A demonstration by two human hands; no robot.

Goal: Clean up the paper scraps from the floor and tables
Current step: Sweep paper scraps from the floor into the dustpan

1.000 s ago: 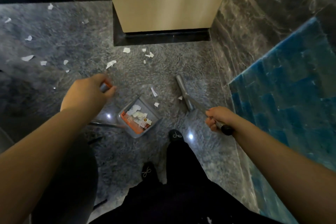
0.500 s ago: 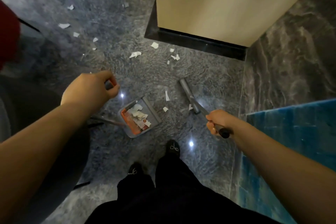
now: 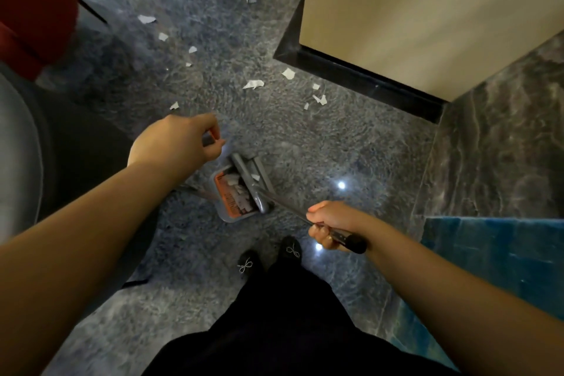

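A grey dustpan with an orange inner edge stands on the dark marble floor and holds several white paper scraps. My left hand grips the top of its long handle. My right hand grips the black-tipped broom handle. The grey broom head lies across the dustpan's mouth. White paper scraps lie loose on the floor beyond, such as one scrap near the middle and a cluster by the black skirting.
A beige wall block with black skirting stands ahead right. A marble wall and a blue panel close the right side. A red seat and a dark round object sit left. My feet stand just behind the dustpan.
The broom head swept left from the open floor into the dustpan's mouth, and the scraps beside the pan are gone from the floor. The view turned left, bringing the red seat in.
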